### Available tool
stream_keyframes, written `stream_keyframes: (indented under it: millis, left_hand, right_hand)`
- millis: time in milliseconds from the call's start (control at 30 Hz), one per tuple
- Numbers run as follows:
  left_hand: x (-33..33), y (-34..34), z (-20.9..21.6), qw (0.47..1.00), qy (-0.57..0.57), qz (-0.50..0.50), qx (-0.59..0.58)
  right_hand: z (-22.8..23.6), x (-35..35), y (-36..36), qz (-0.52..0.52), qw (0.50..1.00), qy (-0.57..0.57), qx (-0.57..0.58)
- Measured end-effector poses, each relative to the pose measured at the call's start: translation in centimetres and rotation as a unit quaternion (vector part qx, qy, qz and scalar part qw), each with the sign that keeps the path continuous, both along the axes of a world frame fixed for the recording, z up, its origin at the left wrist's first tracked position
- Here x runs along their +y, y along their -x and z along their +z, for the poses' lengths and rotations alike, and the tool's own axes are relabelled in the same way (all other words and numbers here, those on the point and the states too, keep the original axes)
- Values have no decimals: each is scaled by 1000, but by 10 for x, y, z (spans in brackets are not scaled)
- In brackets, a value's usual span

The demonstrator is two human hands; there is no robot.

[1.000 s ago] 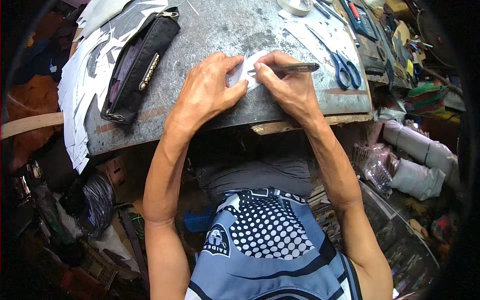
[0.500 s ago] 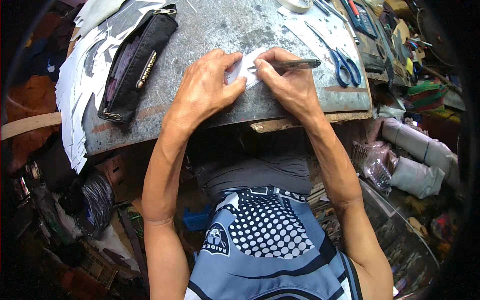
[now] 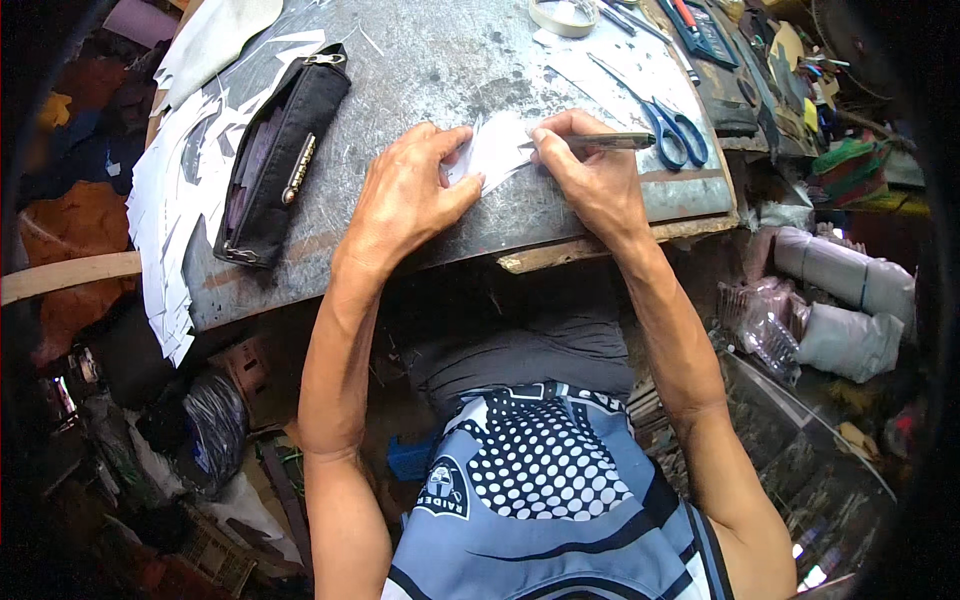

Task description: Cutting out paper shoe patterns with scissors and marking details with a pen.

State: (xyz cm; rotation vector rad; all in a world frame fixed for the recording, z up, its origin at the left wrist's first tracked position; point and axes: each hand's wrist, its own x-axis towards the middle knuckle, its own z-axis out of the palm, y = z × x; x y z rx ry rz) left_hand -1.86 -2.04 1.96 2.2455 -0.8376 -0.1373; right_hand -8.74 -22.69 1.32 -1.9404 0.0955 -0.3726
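Small white paper pieces (image 3: 498,150) lie stacked on the scratched metal tabletop (image 3: 420,75), between my two hands. My left hand (image 3: 412,188) grips their left edge, thumb at the near side and fingers at the far side. A dark pen (image 3: 622,141) is pinched in my right hand (image 3: 592,175). Its tip points left over the right part of the paper; whether it touches cannot be made out. Blue-handled scissors (image 3: 678,135) rest just beyond my right hand, blades pointing away to the far left.
A black zippered pouch (image 3: 285,150) lies on the left, beside a heap of white paper offcuts (image 3: 165,220). A tape roll (image 3: 563,17) sits at the far side. Plastic-wrapped bundles (image 3: 840,265) are piled right of the table, below its splintered wooden edge (image 3: 560,252).
My right hand and the pen have shifted right, away from my left hand, so more of the white paper shows. The whole view has moved slightly.
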Motion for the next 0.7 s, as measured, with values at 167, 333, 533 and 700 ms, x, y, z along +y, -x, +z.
stream_keyframes:
  millis: [167,333,533,700]
  left_hand:
    - [-1,-1,0,1000,-11,-3,-7]
    - [0,-1,1,1000,-8,-1,-11]
    - [-1,-1,1,1000,-5,-8,-14]
    - [-1,0,3,1000,-8,-10,-12]
  right_hand:
    - [0,-2,-1,-8,1000,16,6]
    - [5,2,-1,-2,999,25,31]
    - [1,-2,-1,14,996,-78,46]
    - [0,1,-2,23,994,-103,42]
